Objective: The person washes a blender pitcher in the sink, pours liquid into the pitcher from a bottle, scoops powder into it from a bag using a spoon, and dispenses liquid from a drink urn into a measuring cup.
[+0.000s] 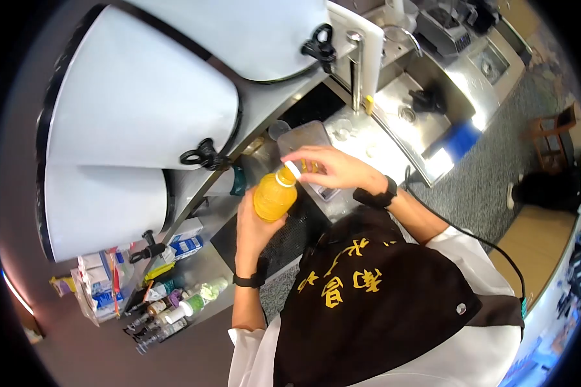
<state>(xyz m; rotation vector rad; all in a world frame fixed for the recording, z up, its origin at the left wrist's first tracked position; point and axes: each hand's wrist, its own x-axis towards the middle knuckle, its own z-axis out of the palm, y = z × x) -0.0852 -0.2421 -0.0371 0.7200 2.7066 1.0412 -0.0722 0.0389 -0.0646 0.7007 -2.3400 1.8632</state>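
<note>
A bottle of yellow-orange liquid [275,197] is held up over the counter, tilted slightly. My left hand [255,226] is wrapped round its body from the side and below. At its top, my right hand [319,166] has its fingers around the white cap [293,169]. The cap sits tilted at the bottle's mouth; whether it is fully seated cannot be made out. Under the bottle lies a black mesh mat [297,229] on the metal counter. A clear plastic container [305,134] stands just behind my right hand.
Large white containers [135,90] with black taps stand at the left. A metal sink [410,106] and tap [356,71] are at the upper right. Several bottles [187,308] and cartons [187,246] stand at the lower left. A black cable [458,229] hangs at the right.
</note>
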